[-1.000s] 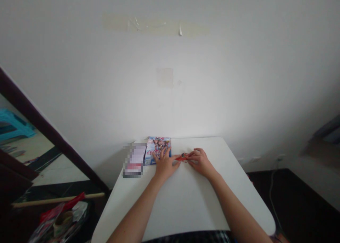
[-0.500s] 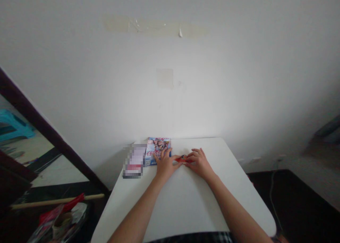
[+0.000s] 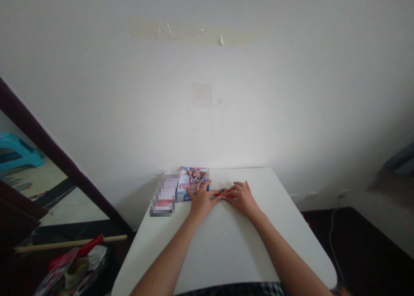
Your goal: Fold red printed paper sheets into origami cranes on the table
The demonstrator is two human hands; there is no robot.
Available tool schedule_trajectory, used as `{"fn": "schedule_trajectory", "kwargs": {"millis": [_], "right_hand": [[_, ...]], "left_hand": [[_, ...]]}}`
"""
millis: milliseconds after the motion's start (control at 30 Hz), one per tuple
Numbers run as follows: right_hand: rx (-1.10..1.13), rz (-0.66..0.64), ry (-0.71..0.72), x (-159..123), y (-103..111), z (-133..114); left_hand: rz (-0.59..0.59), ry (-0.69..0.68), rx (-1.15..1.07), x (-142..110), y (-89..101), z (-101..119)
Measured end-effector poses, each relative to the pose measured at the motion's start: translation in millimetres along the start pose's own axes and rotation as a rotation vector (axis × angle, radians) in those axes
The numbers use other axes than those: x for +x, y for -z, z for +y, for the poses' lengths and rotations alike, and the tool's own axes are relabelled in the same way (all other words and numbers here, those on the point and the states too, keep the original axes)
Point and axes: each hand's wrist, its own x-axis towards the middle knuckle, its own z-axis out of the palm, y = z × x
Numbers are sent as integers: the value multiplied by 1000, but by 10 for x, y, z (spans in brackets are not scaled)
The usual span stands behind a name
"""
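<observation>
Right at the near edge, here's a strip of dark checked cloth (image 3: pixel 239 288), and from either side of it two bare forearms reach up over the white table (image 3: pixel 226 244). Down to the left, a pale pole (image 3: pixel 71 243) lies by a clear bag (image 3: pixel 48 283) with red plastic and a round, open-topped thing (image 3: pixel 76 273) in it; over on the right, a thin cable (image 3: pixel 330 235) runs down the wall.

Now the hands, toward the table's far half! The left hand (image 3: pixel 201 201) has thumb and index finger pinching the left end of a small red piece (image 3: pixel 222 193), its other fingers spread over the colourful booklet (image 3: pixel 194 175). The right hand (image 3: pixel 244 199) closes thumb and fingertips on the right end, other fingers lifted and bent. So the piece sits between the two hands, low over the tabletop; whether it touches the top, I can't tell.

Just left of the booklet lies a pixelated flat object (image 3: pixel 165 192). Behind it all rises the white wall (image 3: pixel 291 93), with a square patch (image 3: pixel 202 95) and, higher, a yellowish tape strip (image 3: pixel 190 32).
</observation>
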Motion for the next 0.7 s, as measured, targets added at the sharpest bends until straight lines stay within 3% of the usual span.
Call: {"fn": "schedule_trajectory", "kwargs": {"millis": [300, 700], "right_hand": [[-90, -30, -56, 12, -54, -19], [-213, 30, -107, 55, -182, -37]], "left_hand": [[-14, 14, 8, 9, -3, 8], [20, 25, 7, 23, -9, 92]]}}
